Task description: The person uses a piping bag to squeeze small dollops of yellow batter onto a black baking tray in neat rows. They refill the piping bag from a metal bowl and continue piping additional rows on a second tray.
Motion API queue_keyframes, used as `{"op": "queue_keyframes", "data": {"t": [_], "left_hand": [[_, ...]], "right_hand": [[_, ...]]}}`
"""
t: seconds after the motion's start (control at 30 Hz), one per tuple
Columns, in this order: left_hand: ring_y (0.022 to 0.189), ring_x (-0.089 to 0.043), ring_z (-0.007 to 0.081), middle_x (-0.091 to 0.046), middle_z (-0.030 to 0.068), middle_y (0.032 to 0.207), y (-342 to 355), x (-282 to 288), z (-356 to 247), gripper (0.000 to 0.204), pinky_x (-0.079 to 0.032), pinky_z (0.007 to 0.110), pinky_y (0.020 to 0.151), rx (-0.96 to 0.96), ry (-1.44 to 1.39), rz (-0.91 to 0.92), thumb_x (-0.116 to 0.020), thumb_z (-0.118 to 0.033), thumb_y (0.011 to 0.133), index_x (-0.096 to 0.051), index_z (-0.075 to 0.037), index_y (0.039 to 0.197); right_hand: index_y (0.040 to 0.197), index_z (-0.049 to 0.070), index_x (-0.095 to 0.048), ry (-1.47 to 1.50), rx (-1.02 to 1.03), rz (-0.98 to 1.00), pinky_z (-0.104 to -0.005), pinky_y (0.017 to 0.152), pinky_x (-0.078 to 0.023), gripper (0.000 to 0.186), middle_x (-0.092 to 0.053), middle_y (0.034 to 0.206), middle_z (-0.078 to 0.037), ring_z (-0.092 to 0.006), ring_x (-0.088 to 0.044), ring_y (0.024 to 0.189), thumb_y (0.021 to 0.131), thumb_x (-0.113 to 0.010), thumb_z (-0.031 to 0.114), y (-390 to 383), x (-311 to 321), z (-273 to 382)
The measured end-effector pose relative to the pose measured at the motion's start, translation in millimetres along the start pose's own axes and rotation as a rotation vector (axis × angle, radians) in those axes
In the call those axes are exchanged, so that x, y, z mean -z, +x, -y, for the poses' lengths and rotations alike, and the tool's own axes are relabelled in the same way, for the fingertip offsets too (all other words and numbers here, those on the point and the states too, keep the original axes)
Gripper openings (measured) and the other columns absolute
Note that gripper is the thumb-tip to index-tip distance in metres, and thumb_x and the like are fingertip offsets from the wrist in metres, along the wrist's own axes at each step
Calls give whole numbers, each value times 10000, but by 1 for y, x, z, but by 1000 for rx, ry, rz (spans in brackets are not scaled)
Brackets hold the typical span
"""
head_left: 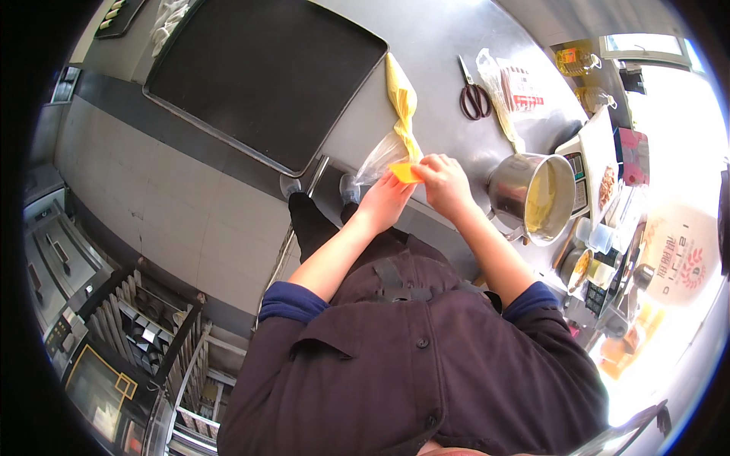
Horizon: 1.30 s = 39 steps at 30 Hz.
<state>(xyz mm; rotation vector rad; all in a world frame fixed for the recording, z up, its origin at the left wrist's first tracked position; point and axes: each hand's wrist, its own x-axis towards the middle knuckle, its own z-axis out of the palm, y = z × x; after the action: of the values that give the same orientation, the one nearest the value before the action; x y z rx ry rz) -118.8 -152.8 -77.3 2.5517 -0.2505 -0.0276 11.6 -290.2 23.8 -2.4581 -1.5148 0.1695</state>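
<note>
An orange plastic scraper [405,173] is pinched in my right hand [447,185] at the table's near edge. My left hand [384,203] meets the scraper's other side, its fingers closed at the lower corner and partly hidden. Just beyond lies a clear piping bag [403,99] filled with yellow batter, twisted in its middle. Its loose, see-through end spreads beside my left hand, and its narrow end points away toward a black baking tray [266,76]. A steel pot [517,190], tilted and smeared inside with yellow batter, stands right of my right hand.
Scissors [475,100] and another clear bag [498,99] with yellow residue lie farther right on the steel table [445,38]. A scale [589,163], small bowls and oil bottles [578,61] crowd the right side. Racks [144,327] stand at lower left.
</note>
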Motion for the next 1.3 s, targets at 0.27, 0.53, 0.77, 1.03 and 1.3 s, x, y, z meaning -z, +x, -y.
{"op": "queue_keyframes", "data": {"t": [0.27, 0.53, 0.77, 1.03, 1.3], "left_hand": [[1539, -441, 316, -566, 135, 1558, -14, -18, 6, 516, -305, 458, 1322, 4, -50, -84, -553, -149, 991, -593, -82, 1502], [1444, -541, 299, -640, 130, 1452, -14, -16, 6, 490, -401, 442, 1257, 40, -217, 8, -574, -83, 923, -661, -37, 1403], [1479, -499, 349, -585, 172, 1519, -8, -7, 5, 650, -380, 501, 1272, -1, -293, -197, -605, 10, 837, -574, -36, 1484], [1555, -441, 315, -554, 167, 1572, -10, 23, -3, 667, -342, 491, 1306, 1, -283, -122, -655, -56, 838, -560, -8, 1497], [1501, -486, 315, -618, 167, 1487, -13, 22, 4, 530, -262, 507, 1323, 119, -87, 193, -625, -267, 947, -633, -34, 1422]], "right_hand": [[1204, 60, -678, -247, -19, 73, -440, 891, -522, 383, -669, 1200, -105, -320, -634, 1074, 831, -721, 133, -12, -55, 3], [1212, 66, -654, -309, -50, 38, -438, 896, -502, 364, -642, 1236, -111, -307, -610, 1093, 866, -679, 176, 16, -63, 4], [1161, 97, -645, -331, -20, -105, -449, 916, -488, 323, -634, 1204, -101, -312, -611, 1111, 855, -681, 195, 55, -76, -12], [1151, 137, -677, -217, -80, -25, -441, 974, -452, 321, -668, 1204, -53, -271, -632, 1138, 832, -708, 113, 61, -35, -19], [1101, 107, -655, -187, -31, 86, -450, 968, -472, 300, -635, 1191, -97, -314, -615, 1145, 812, -715, 161, 14, -48, 22]]}}
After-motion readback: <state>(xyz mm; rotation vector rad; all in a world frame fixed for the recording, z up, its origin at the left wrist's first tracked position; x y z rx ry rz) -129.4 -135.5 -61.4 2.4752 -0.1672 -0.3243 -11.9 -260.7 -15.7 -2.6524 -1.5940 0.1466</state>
